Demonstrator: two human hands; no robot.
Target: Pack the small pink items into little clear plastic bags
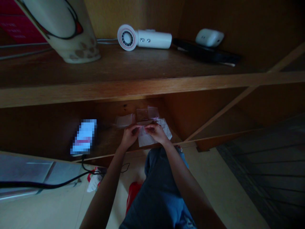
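On the lower shelf, my left hand [130,136] and my right hand [156,133] are close together, fingers pinched. Between the fingertips is something small and pale that I cannot make out. Under them lies a white paper sheet [145,140], and a printed paper [166,128] shows beside my right hand. Just behind the hands are small clear plastic bags: one [142,114] in the middle and one [152,112] to its right, with tiny pinkish bits [155,118] near its lower edge. A stack of clear bags [125,121] lies behind my left hand.
A phone [84,136] with a lit, blurred screen and a cable stands at the left. On the upper shelf [143,68] are a patterned cup [82,47], a white handheld fan [152,38], and a white earbud case [209,37] on a dark flat object [202,52].
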